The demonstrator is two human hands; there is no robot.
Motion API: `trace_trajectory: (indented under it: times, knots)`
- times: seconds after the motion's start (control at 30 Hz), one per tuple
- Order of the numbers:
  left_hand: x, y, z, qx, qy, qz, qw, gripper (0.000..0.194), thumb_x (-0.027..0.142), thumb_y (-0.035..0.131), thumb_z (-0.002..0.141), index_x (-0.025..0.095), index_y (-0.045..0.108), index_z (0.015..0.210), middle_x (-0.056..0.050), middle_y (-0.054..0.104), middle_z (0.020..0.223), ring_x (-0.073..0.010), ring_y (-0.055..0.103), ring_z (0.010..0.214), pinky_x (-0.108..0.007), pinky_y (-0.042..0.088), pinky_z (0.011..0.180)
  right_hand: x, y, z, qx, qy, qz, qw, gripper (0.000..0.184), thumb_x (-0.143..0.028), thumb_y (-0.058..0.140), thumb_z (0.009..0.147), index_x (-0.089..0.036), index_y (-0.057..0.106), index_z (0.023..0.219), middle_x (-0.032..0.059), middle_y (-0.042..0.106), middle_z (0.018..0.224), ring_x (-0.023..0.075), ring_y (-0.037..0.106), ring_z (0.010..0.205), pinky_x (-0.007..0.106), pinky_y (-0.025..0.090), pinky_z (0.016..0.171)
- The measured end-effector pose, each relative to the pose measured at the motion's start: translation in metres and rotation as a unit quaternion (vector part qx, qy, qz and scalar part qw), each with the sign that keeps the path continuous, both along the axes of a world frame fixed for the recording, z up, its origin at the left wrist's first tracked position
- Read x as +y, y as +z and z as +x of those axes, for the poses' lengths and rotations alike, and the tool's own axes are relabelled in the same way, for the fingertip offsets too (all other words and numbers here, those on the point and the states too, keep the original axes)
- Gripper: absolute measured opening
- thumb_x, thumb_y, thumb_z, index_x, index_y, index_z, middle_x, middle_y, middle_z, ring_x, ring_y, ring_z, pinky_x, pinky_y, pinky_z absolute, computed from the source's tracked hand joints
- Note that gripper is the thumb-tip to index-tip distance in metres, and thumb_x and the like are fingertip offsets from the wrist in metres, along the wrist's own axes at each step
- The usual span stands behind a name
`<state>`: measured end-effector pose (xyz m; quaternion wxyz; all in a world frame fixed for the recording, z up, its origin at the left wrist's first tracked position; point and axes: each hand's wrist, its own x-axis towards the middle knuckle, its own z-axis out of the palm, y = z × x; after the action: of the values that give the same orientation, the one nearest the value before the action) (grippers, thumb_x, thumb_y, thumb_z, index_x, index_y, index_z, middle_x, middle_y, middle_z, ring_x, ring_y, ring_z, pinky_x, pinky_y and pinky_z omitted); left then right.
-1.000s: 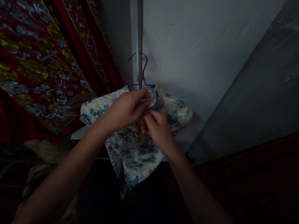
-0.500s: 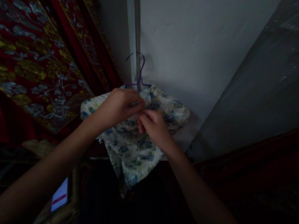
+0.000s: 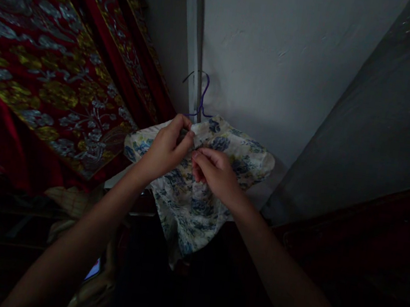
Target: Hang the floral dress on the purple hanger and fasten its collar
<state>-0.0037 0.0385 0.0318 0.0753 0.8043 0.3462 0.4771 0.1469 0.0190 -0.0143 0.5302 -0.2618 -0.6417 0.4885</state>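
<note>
A white shirt [image 3: 201,206] with blue and yellow-green flowers hangs on a thin purple hanger [image 3: 204,93] against the wall. Just below the collar, my left hand [image 3: 170,146] pinches the shirt's front edge between thumb and fingers. My right hand [image 3: 212,168] is closed beside it, a little lower and to the right, its thumb and forefinger pinching the cloth at the front opening. Any button between the fingertips is too small and dark to make out.
Red cloth [image 3: 58,89] embroidered in gold and silver hangs at the left. A pale vertical strip [image 3: 195,36] runs down the white wall [image 3: 278,57]. Plastic sheeting [image 3: 384,111] covers the right side. A lit phone [image 3: 93,271] lies low at the left, partly behind my forearm.
The view has shifted, so the scene sits slightly further right. My left hand has drawn a little apart from my right, its fingers now more bent at the shirt's edge.
</note>
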Motion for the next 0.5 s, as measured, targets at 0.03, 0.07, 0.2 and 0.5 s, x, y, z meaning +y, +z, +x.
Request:
trace_trajectory:
  times: [0.03,0.07,0.2,0.5]
  knots:
    - [0.001,-0.002,0.000,-0.014,-0.006,0.009,1.000,0.009,0.016,0.052,0.092,0.022,0.048,0.095,0.003,0.050,0.079,-0.0124,0.048,0.066,-0.025,0.038,0.060,0.000,0.000,-0.001,0.003,0.000,-0.002,1.000,0.031,-0.033,0.051,0.092,-0.021,0.051,0.063,-0.0067,0.050,0.049,0.0071,0.045,0.043,0.022,0.036,0.047]
    - [0.003,-0.003,0.000,-0.029,-0.016,0.021,0.999,0.013,0.014,0.053,0.090,0.023,0.048,0.097,0.001,0.051,0.084,-0.0126,0.050,0.069,-0.025,0.039,0.062,0.000,0.000,-0.001,0.006,0.002,-0.004,1.000,0.031,-0.033,0.051,0.091,-0.021,0.051,0.063,-0.0068,0.050,0.048,0.0070,0.045,0.043,0.022,0.036,0.047]
    - [0.002,-0.001,0.000,-0.022,-0.065,0.056,0.996,0.020,0.009,0.048,0.089,0.023,0.053,0.104,-0.002,0.057,0.095,-0.0144,0.057,0.080,-0.027,0.045,0.070,-0.001,0.000,-0.001,0.016,0.008,0.000,1.000,0.031,-0.033,0.051,0.092,-0.021,0.051,0.064,-0.0068,0.050,0.048,0.0068,0.044,0.042,0.022,0.035,0.046]
    - [-0.008,0.024,-0.013,0.116,-0.138,-0.035,0.983,0.032,0.010,0.049,0.085,0.019,0.074,0.103,-0.004,0.068,0.097,-0.0193,0.064,0.095,-0.035,0.050,0.090,-0.005,-0.001,0.005,-0.003,-0.008,0.006,1.000,0.031,-0.033,0.052,0.093,-0.021,0.052,0.064,-0.0071,0.050,0.048,0.0066,0.044,0.043,0.022,0.036,0.048]
